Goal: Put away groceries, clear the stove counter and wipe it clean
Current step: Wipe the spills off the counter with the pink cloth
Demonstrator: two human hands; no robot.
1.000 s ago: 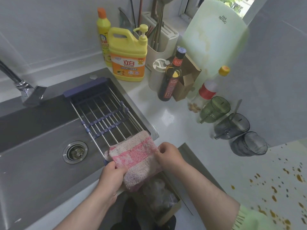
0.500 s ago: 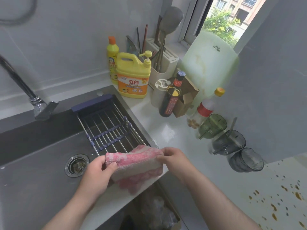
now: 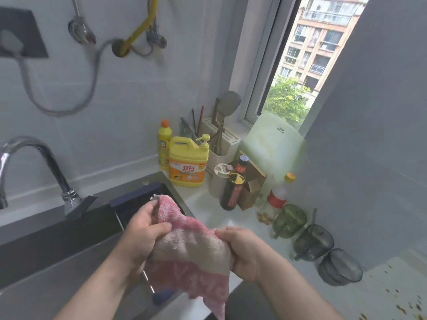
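The left hand grips the upper corner of the pink-and-white cloth, thumb pressed over the fabric, and the right hand pinches the opposite edge, fingers curled round it. The cloth hangs between them in the lower middle of the frame, held in the air above the edge where the sink meets the counter. Its loose tail trails down toward the bottom edge of the frame.

The brown spatters that need wiping lie at the lower right, well apart from the cloth. The likely hazards are on the way there. Three tinted cups stand in a row along the wall between the hands and the stains, and a dark sauce bottle stands just beyond them at centre right. A wide sweep, or the dangling tail, could catch a cup or tip the tall bottle. If the cloth is wet, and I cannot tell, carrying it across could drip onto the counter. Wiping with it bunched as it is now would probably smear the spatters, so it may need folding flat first.
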